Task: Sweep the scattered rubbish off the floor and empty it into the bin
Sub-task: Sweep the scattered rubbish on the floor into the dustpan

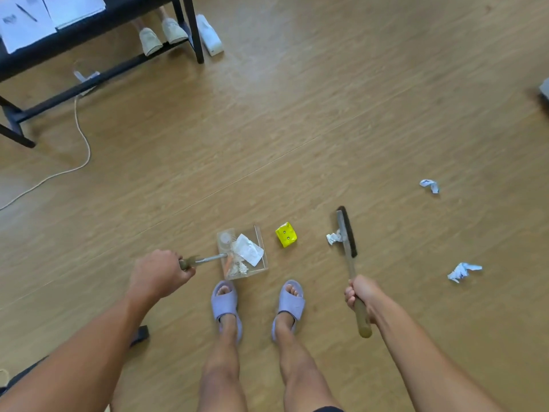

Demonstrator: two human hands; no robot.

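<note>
My left hand (pixel 159 273) grips the handle of a clear dustpan (pixel 261 237) that rests on the wood floor in front of my feet, with white paper and scraps inside. My right hand (pixel 361 294) grips a long-handled brush (pixel 347 230) whose black bristles touch the floor; a small crumpled white scrap (pixel 333 237) lies against its left side. A yellow crumpled packet (pixel 285 234) lies between dustpan and brush. Two blue-white paper scraps lie to the right, one farther off (pixel 430 185) and one nearer (pixel 462 271). No bin is in view.
A black table frame (pixel 98 75) with papers on top stands at the upper left, another person's feet in pale shoes (pixel 162 35) beneath it. A white cable (pixel 81 138) trails across the floor on the left. My feet wear lilac slippers (pixel 225 304).
</note>
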